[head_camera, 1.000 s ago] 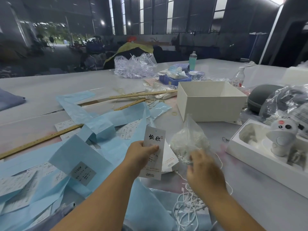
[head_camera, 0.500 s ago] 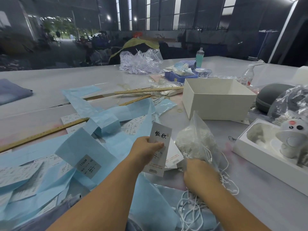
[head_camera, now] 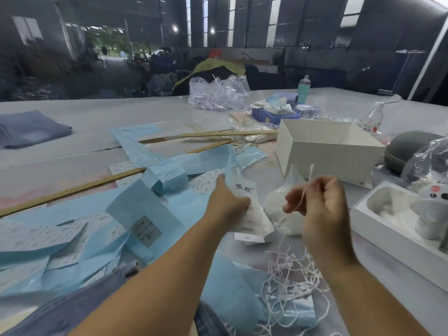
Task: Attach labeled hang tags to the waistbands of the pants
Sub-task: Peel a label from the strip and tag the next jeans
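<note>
While the left hand [head_camera: 228,202] grips the hang tag [head_camera: 249,209] above the table and the right hand [head_camera: 317,204] pinches a white string [head_camera: 306,187] beside it, hands apart, looks like threading comes next, so the string end has to find the tag's hole.

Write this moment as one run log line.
left hand: holds white paper hang tag | right hand: pinches white string | tag: not yet strung

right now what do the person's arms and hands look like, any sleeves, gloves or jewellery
Both forearms are bare up to the frame edge, no sleeves in view. The left hand and right hand wear no gloves; no rings, watch or bracelet show. Motion blur softens finer detail.
</note>
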{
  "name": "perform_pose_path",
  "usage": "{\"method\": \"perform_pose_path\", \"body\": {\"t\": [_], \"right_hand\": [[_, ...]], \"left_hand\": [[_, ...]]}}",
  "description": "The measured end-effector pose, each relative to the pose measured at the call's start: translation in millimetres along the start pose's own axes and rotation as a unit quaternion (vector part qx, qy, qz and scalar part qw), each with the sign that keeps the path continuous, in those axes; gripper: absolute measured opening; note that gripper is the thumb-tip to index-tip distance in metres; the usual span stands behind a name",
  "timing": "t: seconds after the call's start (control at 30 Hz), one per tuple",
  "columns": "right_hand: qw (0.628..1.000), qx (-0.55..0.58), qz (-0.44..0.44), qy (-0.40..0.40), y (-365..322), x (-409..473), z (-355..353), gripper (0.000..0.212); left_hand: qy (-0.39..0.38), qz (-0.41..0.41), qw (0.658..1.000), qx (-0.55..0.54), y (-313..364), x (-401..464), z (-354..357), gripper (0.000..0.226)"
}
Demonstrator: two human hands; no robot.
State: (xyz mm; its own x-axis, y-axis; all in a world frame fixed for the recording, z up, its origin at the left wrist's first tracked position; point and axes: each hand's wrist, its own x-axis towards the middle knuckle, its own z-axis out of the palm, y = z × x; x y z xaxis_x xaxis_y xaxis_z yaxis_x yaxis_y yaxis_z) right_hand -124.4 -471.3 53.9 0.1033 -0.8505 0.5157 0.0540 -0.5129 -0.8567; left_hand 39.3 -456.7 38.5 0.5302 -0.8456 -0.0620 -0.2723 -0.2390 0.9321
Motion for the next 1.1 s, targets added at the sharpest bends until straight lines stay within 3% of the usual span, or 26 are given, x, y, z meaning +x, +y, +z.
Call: {"method": "perform_pose_path", "body": {"t": [0.07,0.17,0.33,0.43,0.53,0.6,0.7,0.77,0.87,1.0,1.1], "right_hand": [[0.995,0.087,0.048,-0.028,-20,4,1,0.026],[0.970,0.199,0.111,-0.084,-44,3,6,0.025],[0.949,0.221,0.120,-0.189,-84,-23,20,0.042],[0.942,0.223,0.092,-0.231,-114,-45,31,0.036],[0.935,0.219,0.049,-0.273,-146,-72,43,0.022],[0.928,0.202,0.011,-0.311,-162,-92,51,0.025],[0.912,0.162,-0.020,-0.376,-179,-120,64,0.030],[0.900,0.130,-0.031,-0.415,-188,-137,73,0.022],[0.879,0.114,-0.030,-0.462,-194,-160,86,0.008],[0.847,0.104,-0.019,-0.521,-201,-181,100,0.012],[0.832,0.080,-0.026,-0.548,-203,-188,104,0.007]], "left_hand": [[-0.038,0.094,0.985,0.137,16,-10,-2,0.068],[-0.090,0.156,0.965,0.191,49,-34,-18,0.060],[-0.098,0.174,0.951,0.236,119,-95,-77,0.042],[-0.087,0.149,0.962,0.212,137,-141,-120,0.044],[-0.066,0.149,0.975,0.153,123,-194,-153,0.021],[-0.047,0.146,0.985,0.083,102,-225,-172,0.010],[0.012,0.161,0.986,0.049,64,-266,-195,0.013],[0.036,0.155,0.986,0.051,43,-291,-204,0.018],[0.047,0.155,0.986,0.039,23,-320,-216,0.004],[0.099,0.161,0.972,0.140,8,-345,-230,0.027],[0.155,0.145,0.959,0.186,1,-357,-236,0.026]]}}
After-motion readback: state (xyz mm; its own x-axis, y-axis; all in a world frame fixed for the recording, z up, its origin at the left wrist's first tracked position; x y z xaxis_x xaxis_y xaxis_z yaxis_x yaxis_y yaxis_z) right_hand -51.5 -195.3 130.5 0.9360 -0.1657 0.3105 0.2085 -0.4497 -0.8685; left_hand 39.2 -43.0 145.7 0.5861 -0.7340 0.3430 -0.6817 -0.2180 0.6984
